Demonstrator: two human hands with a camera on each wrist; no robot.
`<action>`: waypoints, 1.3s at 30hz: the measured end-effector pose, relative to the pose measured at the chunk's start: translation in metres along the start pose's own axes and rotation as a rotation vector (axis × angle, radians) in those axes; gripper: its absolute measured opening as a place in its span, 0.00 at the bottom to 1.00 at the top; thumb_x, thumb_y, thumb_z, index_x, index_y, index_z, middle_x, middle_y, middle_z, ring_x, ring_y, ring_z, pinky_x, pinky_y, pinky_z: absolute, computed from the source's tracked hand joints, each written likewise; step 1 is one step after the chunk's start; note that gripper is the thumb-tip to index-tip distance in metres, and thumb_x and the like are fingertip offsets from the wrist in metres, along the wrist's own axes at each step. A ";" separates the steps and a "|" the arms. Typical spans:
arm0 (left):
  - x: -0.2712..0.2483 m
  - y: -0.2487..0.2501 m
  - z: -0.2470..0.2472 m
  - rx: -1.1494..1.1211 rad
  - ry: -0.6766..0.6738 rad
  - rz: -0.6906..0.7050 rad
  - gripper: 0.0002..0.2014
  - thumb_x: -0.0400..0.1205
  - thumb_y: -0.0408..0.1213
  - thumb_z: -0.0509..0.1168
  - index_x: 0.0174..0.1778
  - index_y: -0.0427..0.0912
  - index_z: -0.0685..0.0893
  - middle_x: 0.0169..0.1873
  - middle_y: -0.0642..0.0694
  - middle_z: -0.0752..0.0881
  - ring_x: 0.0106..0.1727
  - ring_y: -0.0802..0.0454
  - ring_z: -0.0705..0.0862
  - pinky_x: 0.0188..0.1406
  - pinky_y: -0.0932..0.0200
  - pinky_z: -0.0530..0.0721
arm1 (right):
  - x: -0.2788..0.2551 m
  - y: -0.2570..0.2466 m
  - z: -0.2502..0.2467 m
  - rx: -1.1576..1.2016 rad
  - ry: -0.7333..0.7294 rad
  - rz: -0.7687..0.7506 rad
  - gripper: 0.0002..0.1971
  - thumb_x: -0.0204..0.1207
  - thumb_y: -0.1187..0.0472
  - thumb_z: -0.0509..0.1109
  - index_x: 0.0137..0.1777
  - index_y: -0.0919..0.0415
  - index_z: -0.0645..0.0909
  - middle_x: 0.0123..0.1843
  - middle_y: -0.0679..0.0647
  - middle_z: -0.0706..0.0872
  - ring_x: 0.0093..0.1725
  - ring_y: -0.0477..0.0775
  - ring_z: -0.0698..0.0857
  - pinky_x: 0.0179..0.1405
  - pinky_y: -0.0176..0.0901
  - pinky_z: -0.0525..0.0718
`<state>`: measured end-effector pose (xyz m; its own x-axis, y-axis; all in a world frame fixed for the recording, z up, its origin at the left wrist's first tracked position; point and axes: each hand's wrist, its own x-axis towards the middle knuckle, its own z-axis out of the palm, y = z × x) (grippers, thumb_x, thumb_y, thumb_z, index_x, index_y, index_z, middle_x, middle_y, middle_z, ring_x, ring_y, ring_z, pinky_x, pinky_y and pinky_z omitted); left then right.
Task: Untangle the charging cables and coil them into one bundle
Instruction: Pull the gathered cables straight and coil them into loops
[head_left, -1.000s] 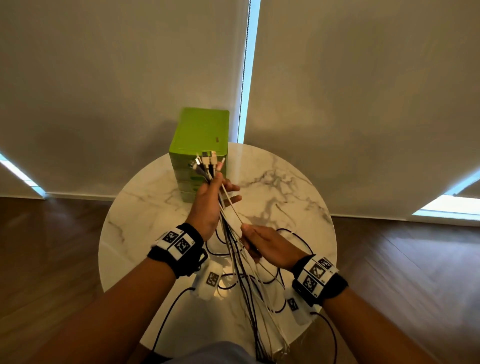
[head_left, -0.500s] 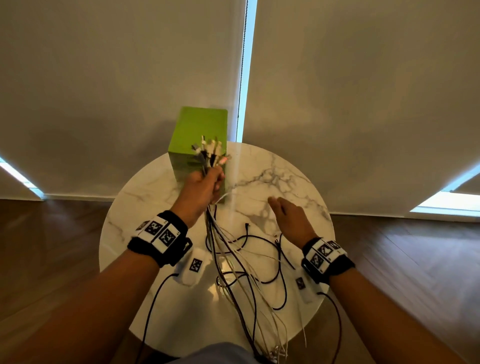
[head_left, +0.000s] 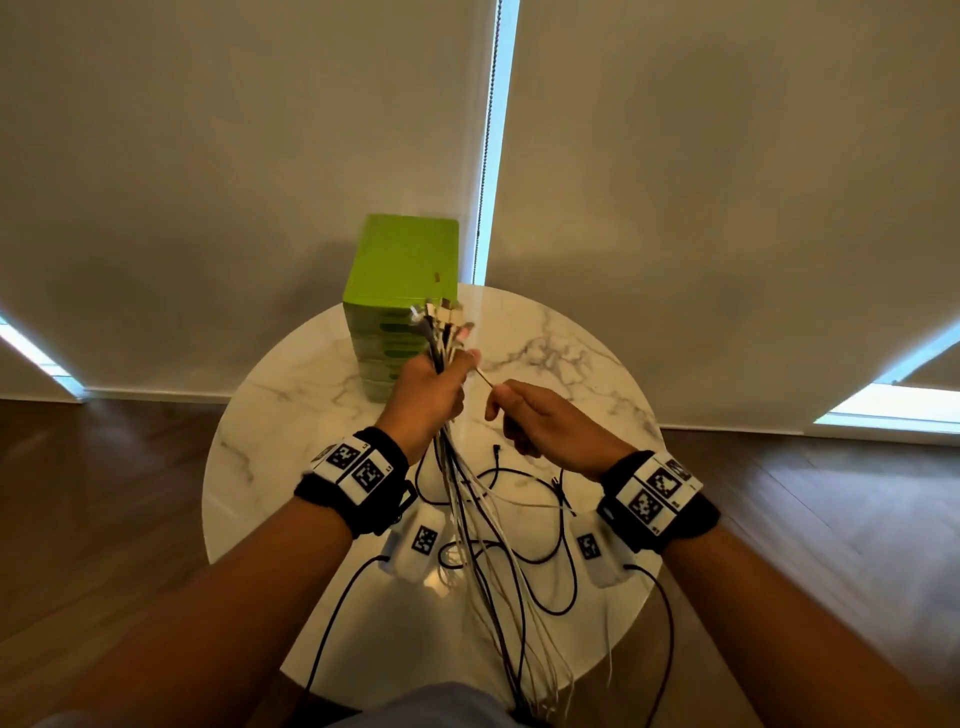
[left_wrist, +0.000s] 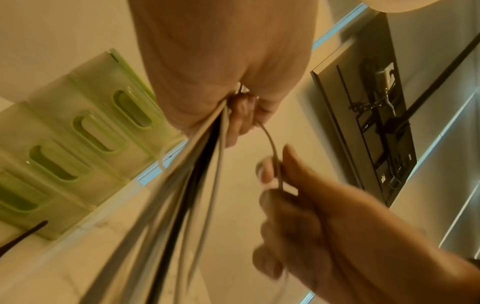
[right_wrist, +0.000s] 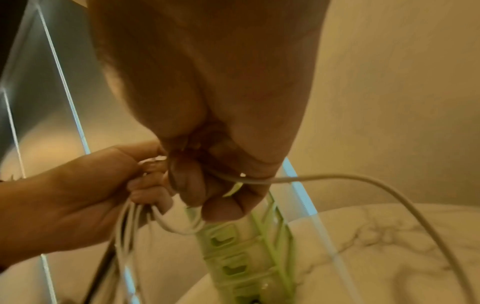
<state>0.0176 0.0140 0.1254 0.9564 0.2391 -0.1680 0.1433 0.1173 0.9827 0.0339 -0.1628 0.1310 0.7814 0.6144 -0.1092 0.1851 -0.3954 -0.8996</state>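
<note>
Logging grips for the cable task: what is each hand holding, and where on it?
Left hand grips the cable bunch just below the plugs. Right hand pinches one pale cable mid-length.

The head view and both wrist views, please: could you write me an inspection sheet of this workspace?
Surface: round marble table.
Job's things: cables, plug ends up, gathered in the left hand; tails hang past the table edge.
Clutter: green drawer box at the back.
Hands: left hand grips the cables; right hand holds one white cable.
Cables: black loops on the table.
Surroundings: blinds, wooden floor.
</note>
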 end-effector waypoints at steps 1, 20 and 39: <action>0.002 0.001 0.000 -0.013 0.042 0.021 0.06 0.86 0.41 0.68 0.47 0.43 0.84 0.31 0.40 0.74 0.29 0.50 0.72 0.31 0.54 0.74 | -0.005 0.006 -0.008 -0.078 -0.027 0.035 0.22 0.90 0.44 0.52 0.49 0.57 0.81 0.32 0.48 0.77 0.30 0.47 0.75 0.34 0.38 0.76; -0.033 -0.006 0.103 -0.011 -0.363 0.091 0.14 0.86 0.46 0.68 0.40 0.43 0.75 0.24 0.47 0.63 0.24 0.52 0.61 0.26 0.55 0.62 | -0.129 0.085 -0.049 -0.377 0.225 0.285 0.10 0.90 0.47 0.57 0.58 0.48 0.78 0.39 0.40 0.85 0.40 0.47 0.84 0.46 0.50 0.82; -0.059 -0.010 0.110 -0.292 -0.526 -0.209 0.17 0.88 0.47 0.62 0.34 0.44 0.78 0.25 0.51 0.58 0.26 0.53 0.51 0.22 0.63 0.53 | -0.212 0.164 -0.016 -0.231 0.449 0.537 0.23 0.85 0.64 0.64 0.80 0.61 0.70 0.79 0.60 0.73 0.80 0.60 0.71 0.79 0.57 0.71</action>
<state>-0.0121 -0.1075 0.1339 0.9234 -0.3141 -0.2207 0.3365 0.3855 0.8592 -0.0919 -0.3685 0.0128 0.9593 -0.0235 -0.2814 -0.2096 -0.7272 -0.6537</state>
